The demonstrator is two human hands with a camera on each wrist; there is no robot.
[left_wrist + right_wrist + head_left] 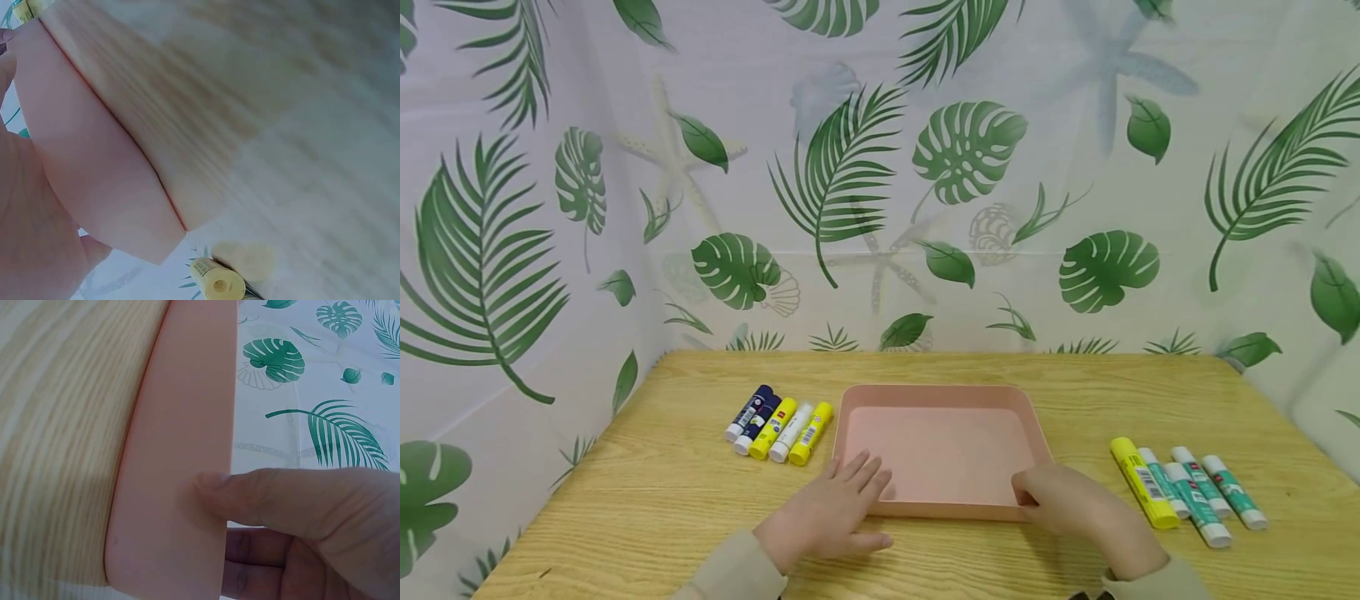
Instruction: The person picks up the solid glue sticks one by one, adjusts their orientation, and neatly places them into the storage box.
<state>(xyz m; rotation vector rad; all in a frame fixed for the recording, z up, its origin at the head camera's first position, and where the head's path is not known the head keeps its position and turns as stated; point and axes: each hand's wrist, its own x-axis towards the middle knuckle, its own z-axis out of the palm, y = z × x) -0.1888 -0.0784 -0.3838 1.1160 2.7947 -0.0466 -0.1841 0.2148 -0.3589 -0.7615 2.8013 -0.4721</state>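
Observation:
A shallow pink tray (pixel 940 454) lies on the wooden table, its inside bare. Over the tray's front left corner my left hand (pixel 838 510) rests with fingers stretched forward and the thumb pointing right; in the left wrist view the palm lies close against the tray wall (pixel 100 150). At the front right corner my right hand (pixel 1067 500) pinches the rim. The right wrist view shows that thumb (pixel 250 495) pressed on the outside of the wall (pixel 172 437), with curled fingers behind it.
Left of the tray, several glue sticks (pixel 778 425) lie in a row, dark blue, yellow and white. To its right lie a large yellow glue stick (pixel 1144 483) and several teal-and-white glue sticks (pixel 1198 500). A leaf-patterned cloth (pixel 880 183) hangs behind the table (pixel 647 500).

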